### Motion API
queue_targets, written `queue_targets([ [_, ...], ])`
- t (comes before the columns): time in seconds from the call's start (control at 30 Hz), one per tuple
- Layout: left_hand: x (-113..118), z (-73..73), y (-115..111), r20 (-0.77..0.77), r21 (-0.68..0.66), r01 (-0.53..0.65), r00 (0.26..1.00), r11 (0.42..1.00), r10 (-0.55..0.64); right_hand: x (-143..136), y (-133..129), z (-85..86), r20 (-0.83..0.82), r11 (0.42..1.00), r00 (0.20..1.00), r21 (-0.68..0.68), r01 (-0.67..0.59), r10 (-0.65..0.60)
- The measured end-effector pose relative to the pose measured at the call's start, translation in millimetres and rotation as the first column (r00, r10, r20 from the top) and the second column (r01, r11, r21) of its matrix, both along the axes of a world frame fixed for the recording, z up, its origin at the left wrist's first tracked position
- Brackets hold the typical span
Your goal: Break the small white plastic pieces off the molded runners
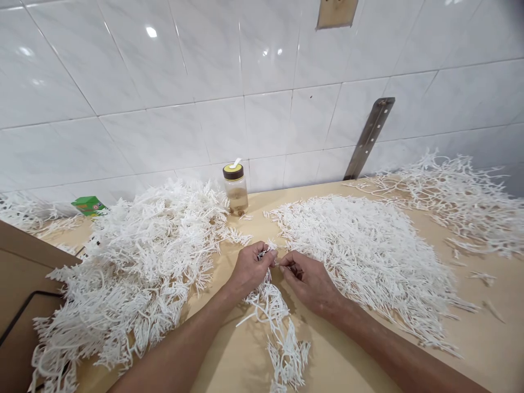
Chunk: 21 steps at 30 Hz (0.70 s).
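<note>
My left hand (249,270) is closed on a white branching strand (275,303), its fingertips pressed together. From there the strand trails toward me across the tabletop in tufted clusters. Something small and dark shows between the left fingers, too small to name. Close beside it, my right hand (309,284) pinches thumb against forefinger; what lies in that pinch is too small to make out. The two sets of fingertips almost meet. A large heap of tangled white branching strands (151,256) lies left of my hands, and a flatter heap of short white pieces (368,256) lies to the right.
Behind my hands, a clear jar (237,197) with a dark and yellow lid stands near the tiled wall (270,125). A green box (89,205) sits at left. Looser white strands (462,202) spread at far right, near a metal bracket (368,139) on the wall.
</note>
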<state>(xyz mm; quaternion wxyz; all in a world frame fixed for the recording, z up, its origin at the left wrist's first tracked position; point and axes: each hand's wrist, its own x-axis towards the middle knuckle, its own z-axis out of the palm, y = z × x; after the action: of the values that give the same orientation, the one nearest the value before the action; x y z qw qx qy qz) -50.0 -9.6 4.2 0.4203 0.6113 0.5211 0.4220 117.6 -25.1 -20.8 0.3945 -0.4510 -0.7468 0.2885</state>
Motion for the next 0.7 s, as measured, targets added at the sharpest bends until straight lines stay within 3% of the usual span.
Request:
queue_targets([
  [0.13,-1,2.3,0,-0.032,0.017,0.008,0.999,1.0,-0.007,2,-1,1.5,-0.049,0.991,0.994,0.084,0.102,-0.098],
  [0.3,-1,2.1,0,-0.033,0.011,0.01,0.999,1.0,-0.009,10,2,1.6,-0.034,0.935,0.975,0.279,0.22,-0.219],
  [0.57,0,4.7,-1,-0.008,0.0,0.03,1.0,1.0,-0.03,4,0,-0.4,0.043,0.929,0.998,0.37,0.033,-0.052],
  [0.7,-1,6.6,-1,-0.003,0.02,0.064,0.998,0.998,-0.064,1,3,-1.8,0.057,0.949,0.998,0.316,0.004,-0.024],
])
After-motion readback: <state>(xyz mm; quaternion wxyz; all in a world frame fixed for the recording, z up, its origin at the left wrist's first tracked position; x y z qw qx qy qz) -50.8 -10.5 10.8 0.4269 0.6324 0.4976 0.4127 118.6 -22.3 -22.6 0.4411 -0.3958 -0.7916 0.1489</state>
